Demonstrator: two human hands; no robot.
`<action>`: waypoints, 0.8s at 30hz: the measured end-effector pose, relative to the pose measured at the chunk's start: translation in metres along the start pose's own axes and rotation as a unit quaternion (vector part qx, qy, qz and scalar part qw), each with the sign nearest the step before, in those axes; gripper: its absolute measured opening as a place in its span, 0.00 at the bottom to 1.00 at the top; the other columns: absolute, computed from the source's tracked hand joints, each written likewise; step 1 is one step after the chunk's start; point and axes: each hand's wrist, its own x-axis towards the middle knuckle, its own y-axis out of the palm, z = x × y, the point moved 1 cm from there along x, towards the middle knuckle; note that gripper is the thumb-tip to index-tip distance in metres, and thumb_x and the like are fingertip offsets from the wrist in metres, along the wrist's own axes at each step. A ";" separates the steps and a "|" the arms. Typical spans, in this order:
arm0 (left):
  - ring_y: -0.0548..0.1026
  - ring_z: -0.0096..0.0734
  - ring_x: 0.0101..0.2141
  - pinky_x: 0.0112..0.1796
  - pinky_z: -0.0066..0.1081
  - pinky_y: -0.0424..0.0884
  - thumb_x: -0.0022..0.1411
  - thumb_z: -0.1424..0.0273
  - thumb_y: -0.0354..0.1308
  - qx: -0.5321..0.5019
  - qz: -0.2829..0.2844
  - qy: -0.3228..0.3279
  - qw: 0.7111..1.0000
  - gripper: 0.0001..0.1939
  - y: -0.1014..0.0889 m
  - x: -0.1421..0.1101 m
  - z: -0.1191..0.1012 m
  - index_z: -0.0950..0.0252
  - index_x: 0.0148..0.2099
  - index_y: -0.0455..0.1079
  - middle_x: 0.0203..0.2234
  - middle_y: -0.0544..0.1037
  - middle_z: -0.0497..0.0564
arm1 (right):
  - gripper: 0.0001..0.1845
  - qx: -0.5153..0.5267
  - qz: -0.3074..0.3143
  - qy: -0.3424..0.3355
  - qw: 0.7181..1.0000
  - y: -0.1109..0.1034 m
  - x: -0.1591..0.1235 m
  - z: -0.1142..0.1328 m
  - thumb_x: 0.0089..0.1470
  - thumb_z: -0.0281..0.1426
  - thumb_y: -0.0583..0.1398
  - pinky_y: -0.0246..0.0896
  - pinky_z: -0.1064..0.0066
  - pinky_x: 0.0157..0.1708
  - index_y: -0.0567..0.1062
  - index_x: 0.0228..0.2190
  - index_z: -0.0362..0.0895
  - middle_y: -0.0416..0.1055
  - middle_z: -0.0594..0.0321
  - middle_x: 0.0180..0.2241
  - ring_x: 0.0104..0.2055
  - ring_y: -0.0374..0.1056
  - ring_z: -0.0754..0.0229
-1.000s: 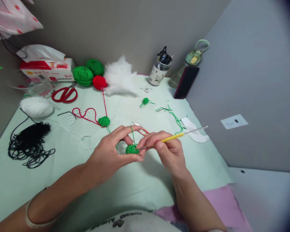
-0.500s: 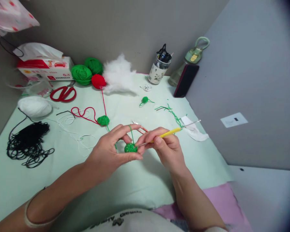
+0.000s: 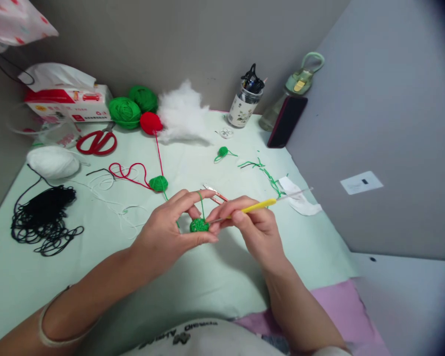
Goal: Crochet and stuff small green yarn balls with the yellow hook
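My left hand (image 3: pixel 172 222) pinches a small green crochet piece (image 3: pixel 199 225) between thumb and fingers. A strand of green yarn (image 3: pixel 202 205) runs from its raised index finger down to the piece. My right hand (image 3: pixel 257 227) grips a yellow-handled crochet hook (image 3: pixel 259 205). The hook's metal tip touches the top of the piece, and its other metal end points to the right. Fingertips of the right hand rest against the piece's right side. Beyond the left hand lies a small green yarn ball (image 3: pixel 158 183). Behind the fingers an orange-handled tool (image 3: pixel 217 194) is partly hidden.
Red scissors (image 3: pixel 97 142), white yarn (image 3: pixel 53 162) and tangled black yarn (image 3: pixel 44 217) lie on the left. Along the back stand a tissue box (image 3: pixel 70 104), green balls (image 3: pixel 124 112), white stuffing (image 3: pixel 183 113), a pen jar (image 3: pixel 244 106), a bottle (image 3: pixel 300 81) and a phone (image 3: pixel 287 121).
The hook has shifted slightly, its far end dipping a little. Both hands keep their hold on the same things, and the view has moved very slightly.
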 end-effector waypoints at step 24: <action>0.78 0.34 0.44 0.49 0.32 0.73 0.60 0.62 0.70 -0.126 0.036 0.005 0.991 0.23 -0.005 -0.008 -0.009 0.48 0.57 0.77 0.42 0.82 0.46 | 0.13 -0.205 -0.024 -0.245 0.947 -0.002 -0.004 0.005 0.68 0.26 0.58 0.79 0.57 0.43 0.80 0.48 0.47 0.83 0.53 0.42 0.46 0.81 0.52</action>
